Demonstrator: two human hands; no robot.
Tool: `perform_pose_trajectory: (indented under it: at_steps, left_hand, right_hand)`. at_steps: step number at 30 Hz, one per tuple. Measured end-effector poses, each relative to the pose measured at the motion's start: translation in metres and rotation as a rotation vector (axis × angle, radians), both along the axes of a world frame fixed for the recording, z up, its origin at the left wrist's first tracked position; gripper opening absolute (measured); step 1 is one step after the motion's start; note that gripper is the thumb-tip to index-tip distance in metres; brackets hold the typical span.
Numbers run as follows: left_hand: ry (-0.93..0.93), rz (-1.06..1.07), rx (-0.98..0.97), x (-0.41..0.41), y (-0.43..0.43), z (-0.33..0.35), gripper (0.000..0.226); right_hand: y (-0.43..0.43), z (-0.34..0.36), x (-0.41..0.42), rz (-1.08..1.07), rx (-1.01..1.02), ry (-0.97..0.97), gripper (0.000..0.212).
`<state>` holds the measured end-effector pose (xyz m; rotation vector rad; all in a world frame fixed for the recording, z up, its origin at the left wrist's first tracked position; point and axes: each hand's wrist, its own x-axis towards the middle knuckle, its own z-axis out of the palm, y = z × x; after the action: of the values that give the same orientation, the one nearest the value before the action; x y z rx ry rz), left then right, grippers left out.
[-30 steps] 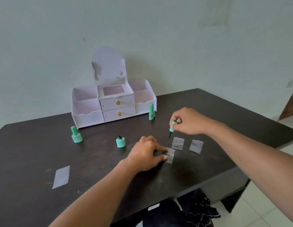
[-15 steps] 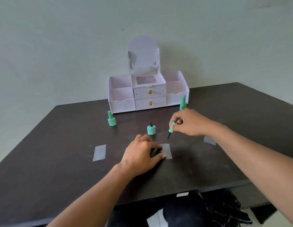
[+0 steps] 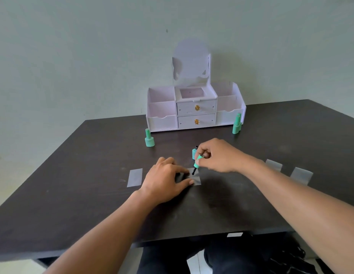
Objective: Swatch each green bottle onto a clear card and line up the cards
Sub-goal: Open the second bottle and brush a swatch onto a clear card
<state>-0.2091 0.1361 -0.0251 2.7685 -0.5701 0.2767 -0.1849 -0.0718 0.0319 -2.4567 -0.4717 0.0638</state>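
Swatching the middle card.
Left hand [image 3: 164, 179] pins the clear card [image 3: 196, 179] flat; right hand [image 3: 215, 155] pinches the brush cap [image 3: 198, 161], bristles touching; next, a steady stroke.

You have three green bottles [image 3: 149, 138] [image 3: 236, 124] [image 3: 194, 153] before the organizer [image 3: 196, 107], four clear cards [image 3: 134, 177] [image 3: 196, 179] [image 3: 274, 165] [image 3: 301, 175] nearer you, and one brush cap [image 3: 198, 161].

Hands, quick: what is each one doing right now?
Left hand: open, fingers pressing a clear card flat on the table.
Right hand: closed, pinching the green brush cap, bristles pointing down at that card.
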Motion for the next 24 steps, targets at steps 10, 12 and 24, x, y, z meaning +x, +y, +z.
perform_pose_trajectory:
  at_steps: [10, 12, 24]
  left_hand:
    - [-0.014, -0.006, -0.012, 0.002, 0.001, -0.003, 0.048]
    - [-0.027, -0.013, -0.006, 0.003, 0.002, -0.002, 0.048]
    - [0.023, 0.017, 0.14, 0.036, 0.04, 0.019, 0.044]
  right_hand:
    - [0.0, 0.0, -0.001, -0.004, -0.102, -0.003, 0.014]
    - [-0.001, 0.007, 0.001, -0.019, -0.096, -0.038, 0.007]
    - [0.026, 0.04, 0.021, 0.031, 0.014, -0.062, 0.007]
